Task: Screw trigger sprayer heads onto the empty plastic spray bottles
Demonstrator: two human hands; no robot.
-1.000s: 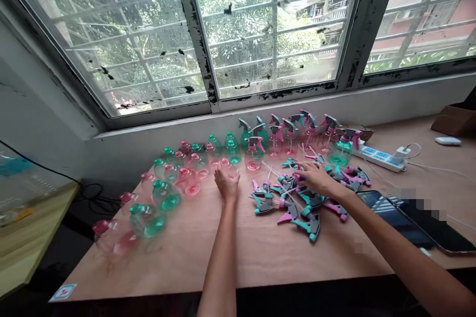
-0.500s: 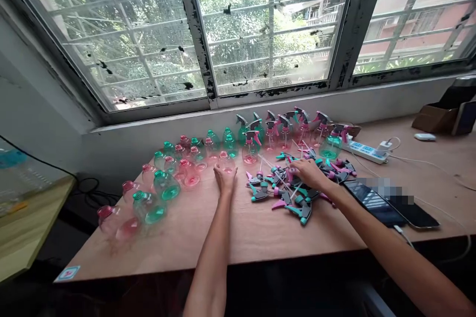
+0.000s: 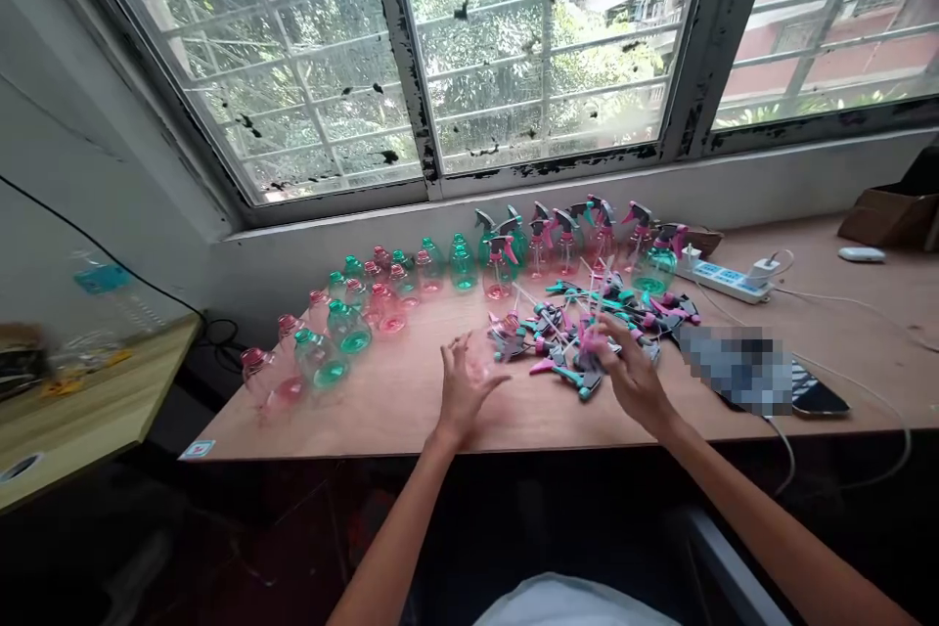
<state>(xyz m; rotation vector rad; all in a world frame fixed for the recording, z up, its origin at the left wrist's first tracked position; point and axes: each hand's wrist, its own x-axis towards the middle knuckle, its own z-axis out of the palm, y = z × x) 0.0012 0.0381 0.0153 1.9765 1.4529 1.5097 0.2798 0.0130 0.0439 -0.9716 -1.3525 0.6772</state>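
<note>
My left hand is raised just above the wooden table, its fingers curled round a clear pink bottle that shows only faintly. My right hand holds a pink and grey spray trigger head with a thin white tube, lifted from the pile of pink and teal trigger heads. Open pink and teal bottles stand in a curved row to the left. Several bottles with trigger heads fitted stand at the back by the wall.
A white power strip with a charger and cables lies at the back right. A phone and a blurred-out item lie near the right front edge. A cardboard box sits far right. A lower table stands left.
My left hand has taken the pink bottle from the row and pulled it toward me. My right hand has lifted a trigger head off the pile. The camera has drawn back and tilted down.
</note>
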